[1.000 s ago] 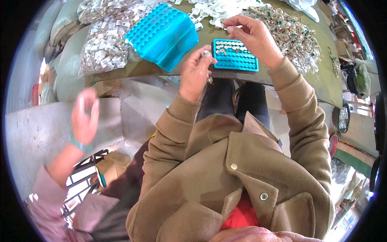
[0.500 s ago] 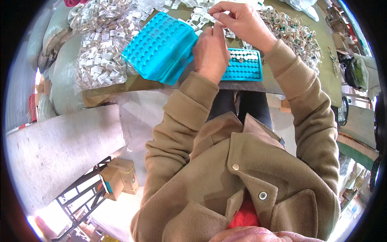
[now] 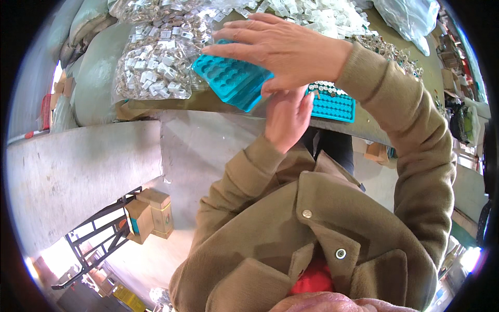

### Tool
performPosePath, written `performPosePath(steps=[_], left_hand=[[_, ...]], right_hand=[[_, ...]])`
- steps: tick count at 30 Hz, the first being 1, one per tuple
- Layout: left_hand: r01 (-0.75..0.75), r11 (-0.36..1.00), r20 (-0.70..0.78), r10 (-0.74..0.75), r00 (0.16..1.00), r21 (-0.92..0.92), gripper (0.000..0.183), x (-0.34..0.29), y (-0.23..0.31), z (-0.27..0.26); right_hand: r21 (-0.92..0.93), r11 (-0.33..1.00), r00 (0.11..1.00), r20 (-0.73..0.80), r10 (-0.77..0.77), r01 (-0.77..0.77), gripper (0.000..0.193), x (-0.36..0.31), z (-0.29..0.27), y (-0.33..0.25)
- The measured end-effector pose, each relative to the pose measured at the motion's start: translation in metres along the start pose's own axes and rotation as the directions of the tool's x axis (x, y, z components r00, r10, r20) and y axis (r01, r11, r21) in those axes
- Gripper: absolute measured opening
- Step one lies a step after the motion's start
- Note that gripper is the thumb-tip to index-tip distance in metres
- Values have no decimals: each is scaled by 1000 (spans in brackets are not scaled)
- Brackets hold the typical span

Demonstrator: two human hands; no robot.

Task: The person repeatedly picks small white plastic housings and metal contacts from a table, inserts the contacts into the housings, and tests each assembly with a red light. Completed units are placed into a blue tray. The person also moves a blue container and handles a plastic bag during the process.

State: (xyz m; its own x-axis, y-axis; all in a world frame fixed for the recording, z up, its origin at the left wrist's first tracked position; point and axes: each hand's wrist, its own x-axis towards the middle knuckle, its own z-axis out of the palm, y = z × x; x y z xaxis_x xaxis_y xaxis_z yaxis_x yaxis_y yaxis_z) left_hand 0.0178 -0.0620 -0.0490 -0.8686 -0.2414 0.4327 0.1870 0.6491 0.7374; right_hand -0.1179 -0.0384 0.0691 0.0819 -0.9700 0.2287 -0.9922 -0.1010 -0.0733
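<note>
At the near edge of the table (image 3: 205, 100), one blue tray stack (image 3: 232, 78) lies beneath the right hand (image 3: 280, 52), its fingers extended and parted; the left hand (image 3: 287, 122), fingertips hidden and grip indeterminable, stands beside one separate blue tray (image 3: 333, 106). Shifting the stack appears to be the current step; the next move calls for keeping that loaded tray undisturbed. Stacked trays and white pieces (image 3: 323, 85) cannot be counted reliably.

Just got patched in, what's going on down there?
A person in a brown coat is working at a table with both hands. The right hand is spread over a stack of blue trays; contact isn't clear. The left hand is just below it, beside a separate blue tray with small white round pieces in its upper rows. Bagged white parts lie left of the stack.
</note>
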Motion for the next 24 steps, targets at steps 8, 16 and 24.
performPosePath(steps=[8,16,24], left_hand=[[532,53,385,-630,674,-845,23,-42,-21,-45],[490,157,289,-641,711,-858,23,-52,-24,-37],[457,293,198,-619,760,-840,22,-64,-24,-35]], right_hand=[[61,986,957,240,-163,153,112,49,-1,15],[-69,985,984,90,-152,158,95,31,-10,-18],[14,1000,991,-130,-26,28,89,2,-81,-25]])
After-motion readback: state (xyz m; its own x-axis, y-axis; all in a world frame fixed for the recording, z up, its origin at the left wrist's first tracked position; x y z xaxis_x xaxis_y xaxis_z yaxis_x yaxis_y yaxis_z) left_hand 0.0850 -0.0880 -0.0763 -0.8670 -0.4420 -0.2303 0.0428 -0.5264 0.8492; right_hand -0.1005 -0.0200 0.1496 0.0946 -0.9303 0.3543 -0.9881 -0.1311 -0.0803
